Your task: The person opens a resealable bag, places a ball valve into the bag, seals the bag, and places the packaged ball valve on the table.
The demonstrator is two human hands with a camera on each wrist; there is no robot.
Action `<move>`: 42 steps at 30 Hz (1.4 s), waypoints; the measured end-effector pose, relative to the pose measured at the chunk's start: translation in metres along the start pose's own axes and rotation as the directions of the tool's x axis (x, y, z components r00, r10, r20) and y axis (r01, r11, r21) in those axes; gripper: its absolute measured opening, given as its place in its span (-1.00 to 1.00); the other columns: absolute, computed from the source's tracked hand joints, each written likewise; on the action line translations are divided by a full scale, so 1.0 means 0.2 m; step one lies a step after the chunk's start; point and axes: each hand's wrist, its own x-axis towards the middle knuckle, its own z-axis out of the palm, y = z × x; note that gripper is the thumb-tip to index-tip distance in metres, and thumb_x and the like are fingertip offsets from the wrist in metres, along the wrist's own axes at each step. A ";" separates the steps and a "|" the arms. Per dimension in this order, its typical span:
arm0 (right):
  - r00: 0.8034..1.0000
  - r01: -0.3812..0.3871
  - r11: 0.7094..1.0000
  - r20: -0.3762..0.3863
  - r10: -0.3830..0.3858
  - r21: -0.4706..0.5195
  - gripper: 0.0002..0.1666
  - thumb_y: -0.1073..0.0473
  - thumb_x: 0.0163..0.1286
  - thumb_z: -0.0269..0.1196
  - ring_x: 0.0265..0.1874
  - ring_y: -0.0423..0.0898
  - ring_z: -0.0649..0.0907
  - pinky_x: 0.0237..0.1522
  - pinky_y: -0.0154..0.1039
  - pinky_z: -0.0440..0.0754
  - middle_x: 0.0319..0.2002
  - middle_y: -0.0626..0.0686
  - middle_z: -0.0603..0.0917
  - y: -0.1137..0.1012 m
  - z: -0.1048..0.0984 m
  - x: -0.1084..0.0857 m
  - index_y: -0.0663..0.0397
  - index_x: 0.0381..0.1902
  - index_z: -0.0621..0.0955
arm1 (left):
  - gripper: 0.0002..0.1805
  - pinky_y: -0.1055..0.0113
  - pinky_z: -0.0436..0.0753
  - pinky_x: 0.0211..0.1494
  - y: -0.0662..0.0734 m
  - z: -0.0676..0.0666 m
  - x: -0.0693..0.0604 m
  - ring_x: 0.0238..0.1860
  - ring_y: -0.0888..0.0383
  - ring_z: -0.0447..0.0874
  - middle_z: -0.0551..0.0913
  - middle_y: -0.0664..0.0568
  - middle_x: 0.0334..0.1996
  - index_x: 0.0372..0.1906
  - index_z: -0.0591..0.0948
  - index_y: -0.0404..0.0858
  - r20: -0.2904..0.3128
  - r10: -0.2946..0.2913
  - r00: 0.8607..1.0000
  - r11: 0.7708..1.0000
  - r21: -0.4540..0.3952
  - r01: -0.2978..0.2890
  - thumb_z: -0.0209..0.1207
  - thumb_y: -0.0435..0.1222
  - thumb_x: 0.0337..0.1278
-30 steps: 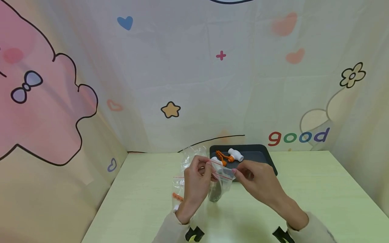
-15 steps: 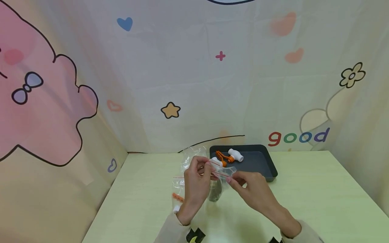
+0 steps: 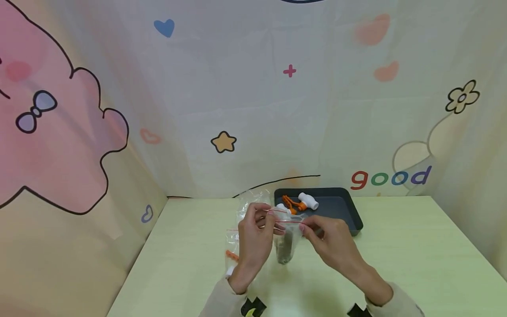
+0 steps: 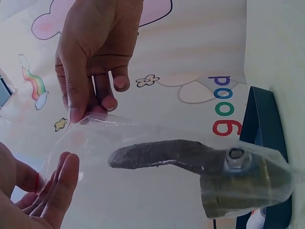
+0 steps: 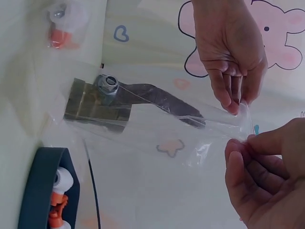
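Between the two hands hangs a clear zip bag [image 3: 286, 244] with a red line along its top. Inside it is a metal valve with a dark lever [image 4: 159, 153] and a brassy body [image 5: 97, 106]. My left hand [image 3: 257, 237] pinches the bag's left top corner between thumb and fingers. At the right top corner my right hand [image 3: 336, 242] pinches the edge with thumb and forefinger. Both wrist views show the bag stretched between the hands, with the valve at its far end.
A dark tray [image 3: 336, 215] behind the hands holds white and orange fittings [image 3: 307, 201]. Left of the held bag, other clear bags lie on the table [image 3: 190, 246], one with an orange piece [image 3: 232, 256] inside. A printed cloth [image 3: 253, 101] hangs behind.
My right hand first moved down and left, then slightly up, still pinching the bag. The bag's top is now pulled straighter and its lower part hangs in fuller view. My left hand has barely moved.
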 end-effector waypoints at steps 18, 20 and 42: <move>0.966 0.243 0.954 -0.041 -0.254 -0.177 -0.82 0.41 0.09 0.43 -0.61 -0.40 0.42 -0.57 -0.48 0.42 -0.53 -0.11 0.65 0.01 -0.11 0.07 0.08 -0.37 0.69 | -0.90 0.28 0.69 -0.52 0.05 -0.07 -0.02 -0.64 0.04 0.62 0.63 -0.29 -0.49 -0.21 0.55 -0.25 0.002 0.070 0.998 0.997 0.032 -0.070 0.05 -0.46 0.32; 0.963 0.256 0.945 -0.029 -0.267 -0.206 -0.81 0.40 0.08 0.44 -0.61 -0.40 0.40 -0.57 -0.48 0.41 -0.53 -0.11 0.66 0.01 -0.11 0.07 0.07 -0.38 0.68 | -0.90 0.33 0.67 -0.50 0.05 -0.07 -0.02 -0.61 0.04 0.62 0.64 -0.21 -0.49 -0.22 0.57 -0.24 0.008 0.131 0.991 0.988 0.084 -0.131 0.08 -0.46 0.30; 0.922 0.377 0.888 0.014 -0.387 -0.263 -0.76 0.40 0.04 0.46 -0.53 -0.27 0.62 -0.48 -0.42 0.58 -0.43 -0.05 0.74 -0.02 -0.11 0.04 0.11 -0.32 0.66 | -0.74 0.24 0.54 0.22 0.09 0.00 0.01 0.10 0.18 0.59 0.66 0.10 0.02 0.08 0.59 -0.14 0.480 0.240 0.844 0.728 0.485 -0.484 0.09 -0.17 0.42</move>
